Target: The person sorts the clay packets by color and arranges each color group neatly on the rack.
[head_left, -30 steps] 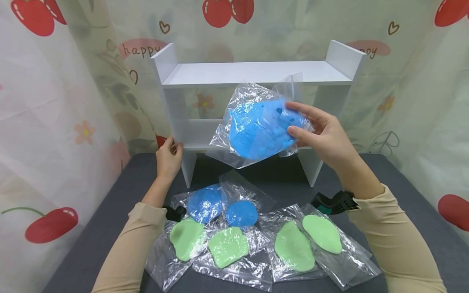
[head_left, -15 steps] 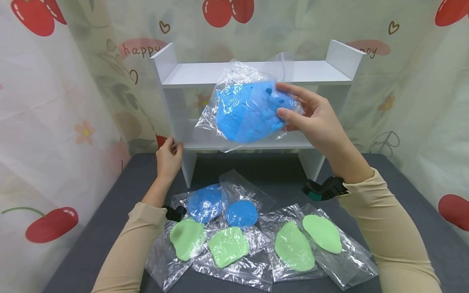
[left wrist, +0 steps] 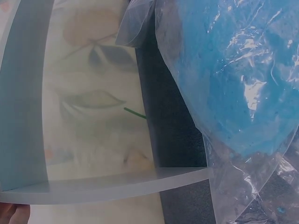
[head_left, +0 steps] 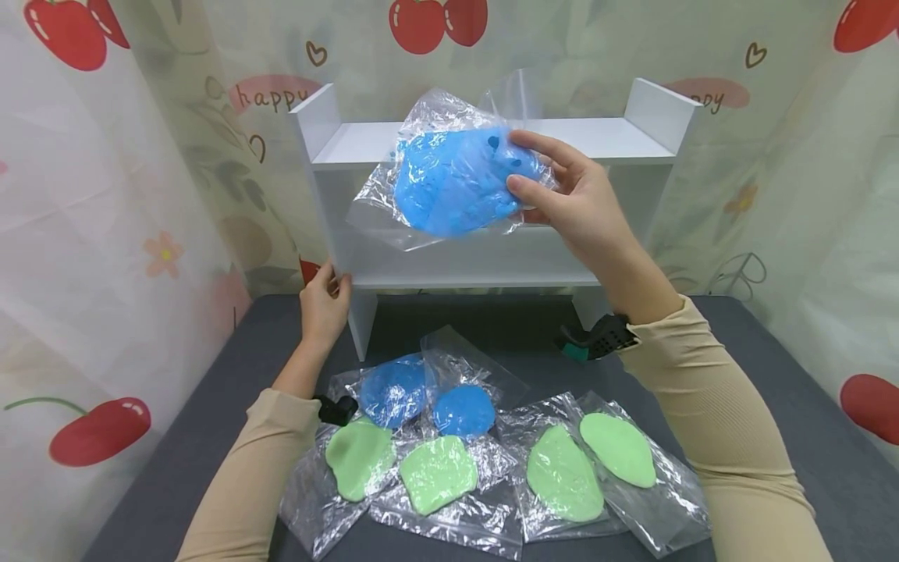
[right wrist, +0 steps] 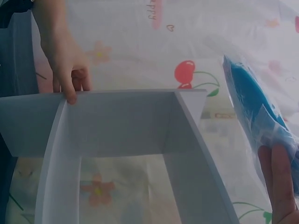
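Note:
In the head view my right hand [head_left: 579, 195] pinches a clear zip bag holding a flat blue, clay-like slab [head_left: 449, 179] between thumb and fingers. This bag hangs in front of the upper board of a white two-tier shelf [head_left: 597, 136]. My left hand [head_left: 325, 308] grips the shelf's left side panel at the lower board, thumb on the front edge. The right wrist view shows the raised bag [right wrist: 252, 93] edge-on, apart from the shelf [right wrist: 121, 121]. A bagged blue slab [left wrist: 238, 79] fills the right of the left wrist view.
Bags with blue slabs [head_left: 463, 410] and several bags with pale green slabs [head_left: 438, 474] lie, partly overlapping, on the dark table [head_left: 175, 468] before the shelf. A printed curtain [head_left: 534, 47] surrounds the table's back and sides. A thin cord [head_left: 737, 273] hangs at the right.
My right hand has lifted the blue-slab bag up and to the left, from below the upper board to its height. My left hand stays on the shelf's side panel.

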`<state>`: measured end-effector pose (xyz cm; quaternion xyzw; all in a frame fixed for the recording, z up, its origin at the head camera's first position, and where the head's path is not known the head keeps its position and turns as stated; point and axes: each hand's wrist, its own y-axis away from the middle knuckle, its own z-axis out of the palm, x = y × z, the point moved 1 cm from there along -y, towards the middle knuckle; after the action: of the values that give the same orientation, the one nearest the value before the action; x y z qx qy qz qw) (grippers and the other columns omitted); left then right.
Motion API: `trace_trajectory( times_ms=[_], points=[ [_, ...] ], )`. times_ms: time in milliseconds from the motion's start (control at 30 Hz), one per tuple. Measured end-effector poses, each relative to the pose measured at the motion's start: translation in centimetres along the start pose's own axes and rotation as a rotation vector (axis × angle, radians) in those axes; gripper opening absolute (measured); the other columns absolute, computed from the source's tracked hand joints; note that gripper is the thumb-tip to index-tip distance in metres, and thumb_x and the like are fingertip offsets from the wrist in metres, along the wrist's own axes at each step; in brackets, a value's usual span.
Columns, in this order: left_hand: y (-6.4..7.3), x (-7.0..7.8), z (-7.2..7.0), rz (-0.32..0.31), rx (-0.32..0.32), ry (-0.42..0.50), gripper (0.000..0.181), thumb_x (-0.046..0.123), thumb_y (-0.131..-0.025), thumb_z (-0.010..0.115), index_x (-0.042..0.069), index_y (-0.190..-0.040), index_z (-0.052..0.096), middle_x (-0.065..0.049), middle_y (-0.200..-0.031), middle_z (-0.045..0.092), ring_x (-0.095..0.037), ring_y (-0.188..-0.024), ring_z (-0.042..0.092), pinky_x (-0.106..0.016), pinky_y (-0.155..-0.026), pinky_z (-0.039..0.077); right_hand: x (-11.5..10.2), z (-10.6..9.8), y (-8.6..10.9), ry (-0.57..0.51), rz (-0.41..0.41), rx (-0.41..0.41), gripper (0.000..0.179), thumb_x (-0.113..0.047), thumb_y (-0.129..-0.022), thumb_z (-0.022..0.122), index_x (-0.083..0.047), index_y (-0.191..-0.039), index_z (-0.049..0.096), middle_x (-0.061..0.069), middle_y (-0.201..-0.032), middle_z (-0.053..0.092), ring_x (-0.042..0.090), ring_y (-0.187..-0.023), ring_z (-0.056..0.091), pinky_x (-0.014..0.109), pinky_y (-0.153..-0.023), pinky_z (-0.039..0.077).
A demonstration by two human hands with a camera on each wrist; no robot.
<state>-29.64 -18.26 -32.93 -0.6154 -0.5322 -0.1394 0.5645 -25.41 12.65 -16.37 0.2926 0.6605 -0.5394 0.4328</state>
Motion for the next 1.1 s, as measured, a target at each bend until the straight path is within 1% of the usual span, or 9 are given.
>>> trace_trajectory(
  times_ms=[167, 333, 600, 867, 1100],
  points=[
    [0.0, 0.0, 0.0, -0.001, 0.001, 0.001, 0.035, 0.007, -0.095, 0.049, 0.000, -0.128, 0.054, -0.024, -0.125, 0.058, -0.038, -0.112, 0.059, -0.045, -0.092, 0.051, -0.2, 0.7, -1.1, -0.028, 0.025, 0.037, 0.047, -0.007, -0.085, 0.065, -0.015, -0.130, 0.055, 0.012, -0.133, 0.044, 0.024, -0.102, 0.057, 0.023, -0.072, 0.058],
    [0.0, 0.0, 0.0, 0.007, 0.008, 0.001, 0.035, 0.007, -0.094, 0.050, -0.001, -0.128, 0.054, -0.025, -0.124, 0.059, -0.039, -0.112, 0.059, -0.045, -0.091, 0.051, -0.2, 1.3, -2.1, -0.054, 0.062, 0.065, 0.046, -0.008, -0.085, 0.066, -0.015, -0.130, 0.055, 0.012, -0.129, 0.046, 0.024, -0.100, 0.058, 0.023, -0.073, 0.057],
    [-0.1, -0.1, -0.1, -0.003, -0.001, 0.000, 0.035, 0.007, -0.094, 0.050, 0.000, -0.129, 0.054, -0.024, -0.126, 0.057, -0.039, -0.113, 0.058, -0.045, -0.092, 0.051, 0.0, 2.2, -3.8, -0.089, 0.080, 0.091, 0.045, -0.007, -0.085, 0.065, -0.015, -0.128, 0.056, 0.014, -0.128, 0.048, 0.024, -0.097, 0.062, 0.026, -0.075, 0.057],
    [-0.2, -0.4, -0.2, -0.011, -0.009, 0.004, 0.036, 0.006, -0.094, 0.049, 0.000, -0.130, 0.052, -0.024, -0.127, 0.057, -0.038, -0.114, 0.058, -0.045, -0.093, 0.051, 0.1, 3.2, -5.5, -0.074, 0.135, 0.142, 0.045, -0.008, -0.085, 0.066, -0.017, -0.128, 0.056, 0.014, -0.128, 0.050, 0.023, -0.099, 0.062, 0.031, -0.082, 0.055],
    [-0.1, -0.3, -0.3, 0.002, -0.004, 0.004, 0.036, 0.006, -0.094, 0.049, -0.001, -0.130, 0.052, -0.025, -0.127, 0.056, -0.039, -0.113, 0.058, -0.046, -0.092, 0.051, 0.0, 4.0, -6.9, -0.061, 0.167, 0.202, 0.045, -0.008, -0.085, 0.066, -0.017, -0.128, 0.056, 0.011, -0.118, 0.051, 0.021, -0.092, 0.064, 0.031, -0.082, 0.056]
  ],
)
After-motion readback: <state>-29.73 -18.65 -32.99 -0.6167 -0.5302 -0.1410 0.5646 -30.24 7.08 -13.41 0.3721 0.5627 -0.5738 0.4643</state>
